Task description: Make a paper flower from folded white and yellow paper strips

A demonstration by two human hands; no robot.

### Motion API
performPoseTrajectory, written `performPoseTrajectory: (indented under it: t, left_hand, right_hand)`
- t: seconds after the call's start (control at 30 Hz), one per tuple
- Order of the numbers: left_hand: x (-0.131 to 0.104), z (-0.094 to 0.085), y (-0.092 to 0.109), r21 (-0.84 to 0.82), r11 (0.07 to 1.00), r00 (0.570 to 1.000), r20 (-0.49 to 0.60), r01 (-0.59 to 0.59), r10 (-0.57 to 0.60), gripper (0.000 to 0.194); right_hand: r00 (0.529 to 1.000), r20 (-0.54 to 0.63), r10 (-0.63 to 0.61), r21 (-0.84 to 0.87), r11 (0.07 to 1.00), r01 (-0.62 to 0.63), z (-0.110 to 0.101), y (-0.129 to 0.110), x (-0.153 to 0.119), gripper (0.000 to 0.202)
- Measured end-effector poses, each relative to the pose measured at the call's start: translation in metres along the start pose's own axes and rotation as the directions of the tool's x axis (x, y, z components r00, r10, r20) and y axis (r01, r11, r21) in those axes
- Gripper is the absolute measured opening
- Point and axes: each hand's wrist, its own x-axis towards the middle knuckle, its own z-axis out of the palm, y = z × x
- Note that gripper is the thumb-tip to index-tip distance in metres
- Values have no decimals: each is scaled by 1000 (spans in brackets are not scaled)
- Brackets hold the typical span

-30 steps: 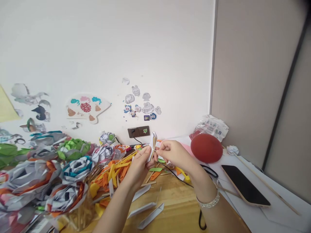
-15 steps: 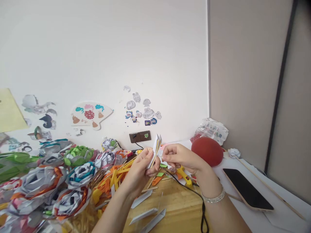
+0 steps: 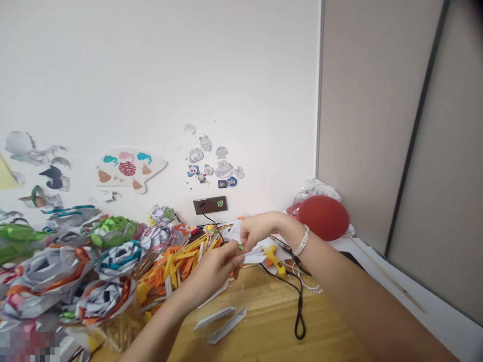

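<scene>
My left hand (image 3: 222, 261) is closed, with its thumb and fingers together beside a white folded paper piece (image 3: 253, 257) that sticks out to the right. Just above and behind it, my right hand (image 3: 258, 230) bends downward with its fingers closed near the same paper. What its fingertips pinch is too small to make out. A yellow glue gun (image 3: 276, 261) lies right of the paper. Two folded white paper strips (image 3: 227, 326) rest on the wooden table (image 3: 264, 322) below my hands.
Paper flowers (image 3: 56, 269) crowd the left side, beside orange and yellow paper strips (image 3: 177, 266). At the right are a red balloon (image 3: 323, 217), a wooden stick (image 3: 388, 275) and a partly hidden dark phone. A black cord (image 3: 300, 306) loops across the table.
The view has shifted. My right hand has moved left and up over my left hand, its wrist now bent down. The folded paper bundle is no longer upright, and my right arm now covers most of the phone.
</scene>
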Motion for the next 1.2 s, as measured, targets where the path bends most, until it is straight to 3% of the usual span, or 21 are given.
performPoseTrajectory:
  t: [0.1,0.17,0.23,0.3,0.37,0.43,0.5,0.6,0.8,0.9,1.07,1.2]
  left_hand:
    - [2,7,-4,129,991,991,-134,45,-27,16]
    - [4,11,-9,105,993,959,-284,50,-18,13]
    - [7,14,-17,1,1000,901,-434,-7,6,13]
    - [11,15,-24,-141,986,847,-532,-93,4,15]
    - [17,16,-32,-275,950,819,-573,-150,-36,18]
    - [24,17,-39,-406,896,810,-578,-180,-99,21]
    - [29,20,-47,-517,839,820,-546,-169,-171,24]
    - [30,32,-59,-623,776,858,-449,-99,-251,31]
    - [23,50,-66,-853,522,950,-161,2,-267,34]
    - [21,50,-63,-915,404,956,-104,17,-274,36]
    - [18,50,-60,-951,309,973,-50,23,-226,33]
    - [13,47,-54,-966,255,986,-12,32,-167,32]
  right_hand:
    - [970,-187,158,-256,945,-204,-5,-44,-6,7]
    - [907,-341,247,-274,897,-347,3,-63,-10,8]
    - [839,-499,216,-204,912,-356,17,-69,-12,8]
    - [733,-662,161,-100,949,-299,33,-62,-10,15]
    - [611,-781,129,48,988,-147,51,-46,-4,19]
    - [550,-823,143,224,971,83,69,-26,5,20]
    - [522,-841,144,315,914,255,87,-5,12,24]
    - [517,-849,110,350,850,394,112,22,18,25]
    - [530,-833,157,405,825,393,139,39,16,25]
    - [539,-823,179,439,802,404,142,36,18,23]
    - [542,-813,212,498,736,459,146,33,21,23]
    - [598,-778,191,540,690,482,143,35,15,24]
